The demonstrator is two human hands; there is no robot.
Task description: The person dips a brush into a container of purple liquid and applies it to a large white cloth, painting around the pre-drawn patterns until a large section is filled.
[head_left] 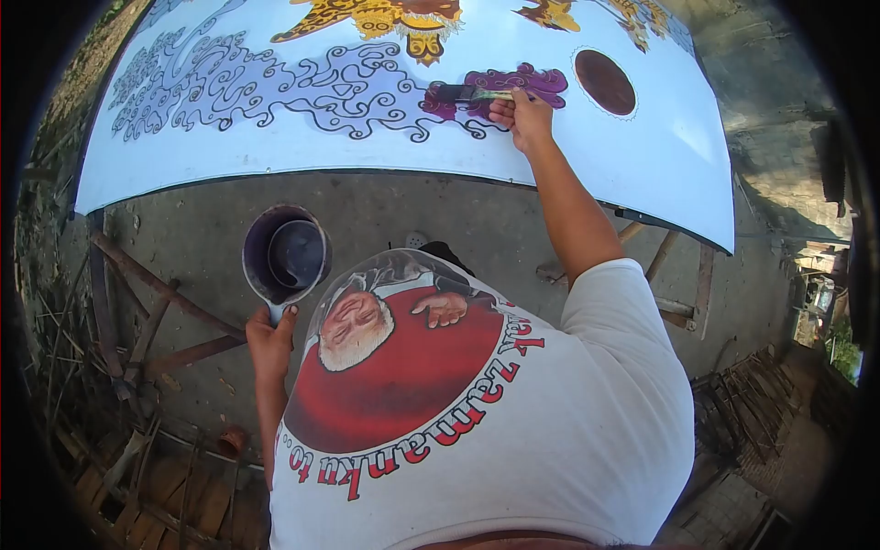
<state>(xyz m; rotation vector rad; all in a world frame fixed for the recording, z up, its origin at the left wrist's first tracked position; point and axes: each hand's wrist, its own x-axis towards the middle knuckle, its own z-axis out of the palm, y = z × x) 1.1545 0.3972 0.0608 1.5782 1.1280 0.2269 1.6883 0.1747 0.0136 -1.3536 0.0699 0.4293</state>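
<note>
My right hand (524,117) grips a flat paintbrush (495,93) by its handle. The dark bristles lie over a purple painted patch (543,84) on a white cloth (477,156) stretched across a frame. Left of that patch, pale lavender with dark curling outlines (275,87) fills a long band of the cloth. Low on the left, my left hand (271,341) is closed around the handle of a plastic dipper (286,213). Dark purplish liquid (298,252) shows inside the dipper, which hangs over the floor, apart from the cloth.
A brown painted oval (605,82) and yellow-brown figures (376,18) are also on the cloth. Wooden supports (170,284) hold the frame above a concrete floor (202,206). Wooden slats and sticks (747,403) lie at the right, with more wood at lower left.
</note>
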